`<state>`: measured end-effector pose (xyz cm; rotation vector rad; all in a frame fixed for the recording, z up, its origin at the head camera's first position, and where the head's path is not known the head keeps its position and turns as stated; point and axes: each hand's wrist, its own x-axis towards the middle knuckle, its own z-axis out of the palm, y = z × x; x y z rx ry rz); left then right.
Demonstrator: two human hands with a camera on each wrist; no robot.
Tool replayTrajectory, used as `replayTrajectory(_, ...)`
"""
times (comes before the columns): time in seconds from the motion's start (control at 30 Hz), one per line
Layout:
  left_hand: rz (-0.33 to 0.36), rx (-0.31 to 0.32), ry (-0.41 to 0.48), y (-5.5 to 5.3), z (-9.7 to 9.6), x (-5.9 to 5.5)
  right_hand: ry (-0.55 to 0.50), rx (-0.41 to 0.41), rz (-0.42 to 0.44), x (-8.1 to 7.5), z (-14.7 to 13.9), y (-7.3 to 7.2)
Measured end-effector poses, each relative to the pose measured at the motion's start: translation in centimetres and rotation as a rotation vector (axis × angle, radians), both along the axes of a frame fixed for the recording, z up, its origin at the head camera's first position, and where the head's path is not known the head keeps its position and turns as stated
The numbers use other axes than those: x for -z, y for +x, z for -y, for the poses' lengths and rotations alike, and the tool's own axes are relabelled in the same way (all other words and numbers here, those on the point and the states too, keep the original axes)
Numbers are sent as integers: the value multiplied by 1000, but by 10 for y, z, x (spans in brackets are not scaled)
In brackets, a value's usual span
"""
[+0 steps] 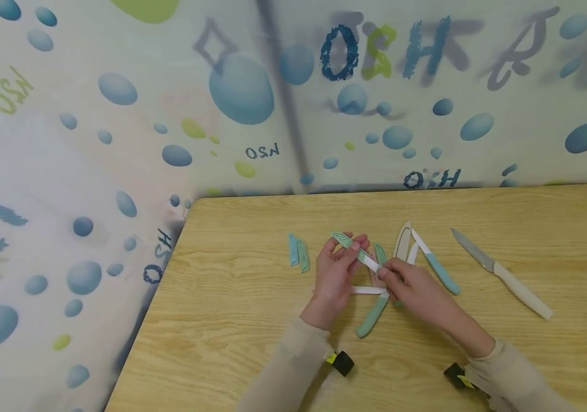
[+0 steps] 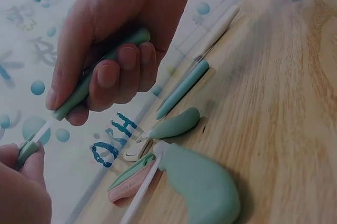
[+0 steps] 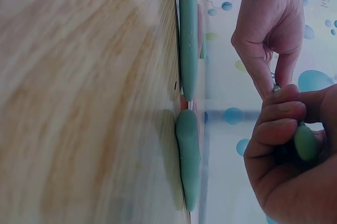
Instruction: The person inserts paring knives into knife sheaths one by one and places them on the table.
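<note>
Above the table, my left hand (image 1: 333, 269) pinches a patterned green blade cover (image 1: 342, 238) between thumb and fingers. My right hand (image 1: 417, 289) grips a small knife by its green handle (image 2: 79, 95), fingers curled round it. The knife's white blade (image 1: 369, 262) runs into the cover, with part of it showing between the two hands. Seen in the right wrist view, the rounded handle end (image 3: 305, 142) pokes out of the right fist. Under the hands lie another green-handled knife (image 1: 373, 316), a pink cover (image 2: 131, 184) and a green cover (image 1: 380, 252).
Left of the hands lie a blue cover (image 1: 293, 250) and a green cover (image 1: 302, 256), side by side. To the right are a beige cover (image 1: 403, 243), a blue-handled knife (image 1: 443, 274) and a larger beige-handled knife (image 1: 522, 289). A patterned curtain (image 1: 242, 91) hangs behind the wooden table (image 1: 211, 320).
</note>
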<state>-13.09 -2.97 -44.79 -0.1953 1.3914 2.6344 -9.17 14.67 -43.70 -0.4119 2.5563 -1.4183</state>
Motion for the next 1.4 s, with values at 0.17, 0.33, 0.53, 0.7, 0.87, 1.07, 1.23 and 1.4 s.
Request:
replayTrajectory(0.17, 3, -6, -2, 2, -2, 0, -4, 0, 4, 1, 0, 0)
replayTrajectory(0.33, -8, 5, -10, 4, -4, 2, 1, 1, 2, 1, 1, 1)
replayTrajectory(0.53, -11, 1, -11, 6, -5, 3, 5, -4, 1, 2, 1, 1)
replayTrajectory(0.7, -7, -2, -1, 7, -6, 3, 9, -4, 3, 1, 2, 1)
replayTrajectory(0.87, -5, 0, 9, 7, -7, 1, 20, 2, 12, 0, 1, 1)
replayTrajectory(1.07, -8, 6, 11, 8, -8, 1, 19, 6, 8, 0, 1, 0)
replayTrajectory(1.23, -15, 19, -6, 9, -10, 2, 24, 7, 4, -1, 1, 1)
replayTrajectory(1.4, -21, 45, -12, 11, -14, 3, 27, 16, 7, -2, 1, 1)
